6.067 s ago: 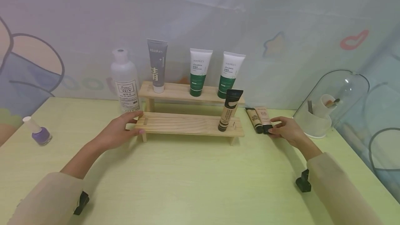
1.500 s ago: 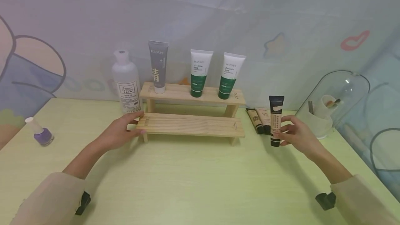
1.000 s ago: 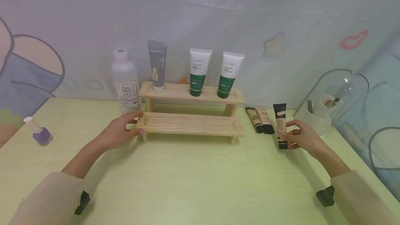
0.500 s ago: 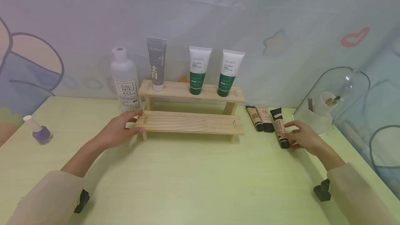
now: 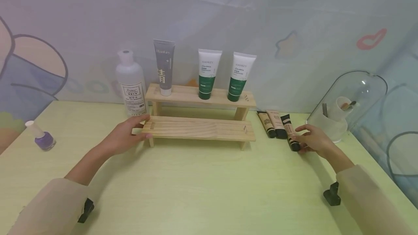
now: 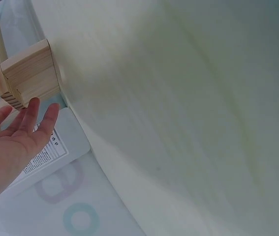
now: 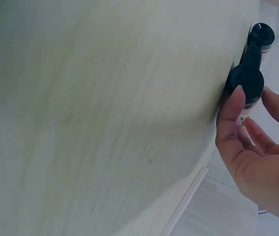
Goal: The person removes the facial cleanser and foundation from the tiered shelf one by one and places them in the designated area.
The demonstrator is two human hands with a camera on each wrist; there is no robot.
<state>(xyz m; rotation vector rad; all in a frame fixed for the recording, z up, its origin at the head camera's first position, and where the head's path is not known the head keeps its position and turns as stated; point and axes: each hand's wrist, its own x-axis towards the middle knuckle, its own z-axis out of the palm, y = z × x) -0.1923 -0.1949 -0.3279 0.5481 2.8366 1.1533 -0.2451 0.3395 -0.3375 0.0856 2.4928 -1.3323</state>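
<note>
Pale tabletop (image 5: 202, 184), white bottle (image 5: 128, 75) and clear dome (image 5: 369, 90) near the hands (image 5: 122, 137) (image 5: 313, 140)

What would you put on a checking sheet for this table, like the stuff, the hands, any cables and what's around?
Surface: pale yellow-green table with faint wood grain.
Job's things: slim black-and-beige plastic tube beside a lying pink-beige tube and a lying black-and-gold tube; pale wooden two-step stand, with one grey tube and two white-and-green tubes upright on its upper step.
Clutter: white plastic bottle with printed label; purple nail-polish bottle with white cap; clear dome around a white holder.
Left hand: grips the left end of the lower step.
Right hand: pinches the slim tube near its black cap.
Cables: nothing seen.
Surroundings: pale backdrop with cartoon drawings.
</note>
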